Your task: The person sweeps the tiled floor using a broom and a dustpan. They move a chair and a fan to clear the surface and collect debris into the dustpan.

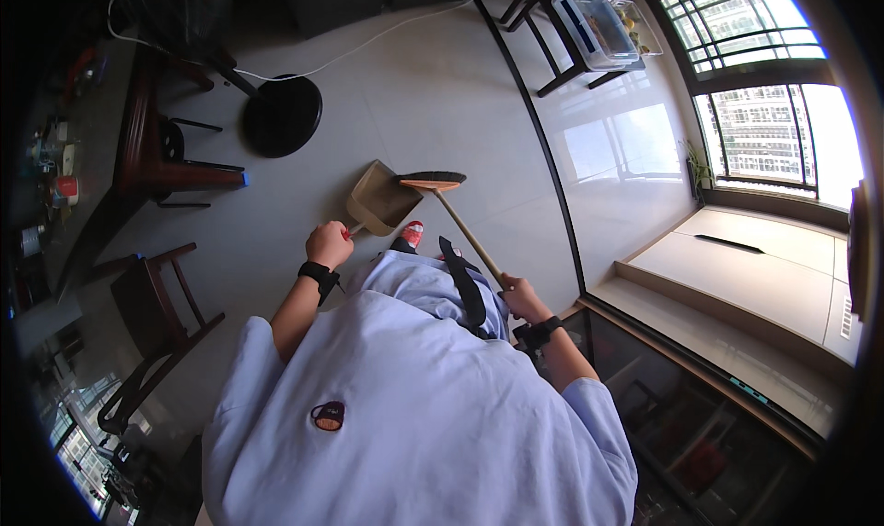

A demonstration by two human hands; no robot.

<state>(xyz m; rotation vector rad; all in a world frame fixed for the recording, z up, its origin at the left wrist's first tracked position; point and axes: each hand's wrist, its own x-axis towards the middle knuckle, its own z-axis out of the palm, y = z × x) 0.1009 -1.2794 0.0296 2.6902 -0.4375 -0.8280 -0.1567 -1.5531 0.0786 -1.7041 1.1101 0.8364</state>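
My left hand (330,244) is closed around the red handle of a tan dustpan (368,205), whose pan lies low over the tiled floor with its open edge towards the right. In my right hand (523,298) is the pale stick of a broom (468,232). The broom's head, with dark bristles and an orange base, is at the dustpan's open edge, partly over it. Whether the bristles touch the pan or the floor, I cannot tell. A red and white shoe (412,232) shows just below the dustpan. Each wrist wears a black band.
A pedestal fan's round black base (282,116) stands at the upper left, with a white cable (387,29) across the floor. Dark wooden table legs and a chair (153,302) are at left. Plastic boxes (597,29) sit on a dark stool at upper right. A dark floor strip (548,153) runs at right.
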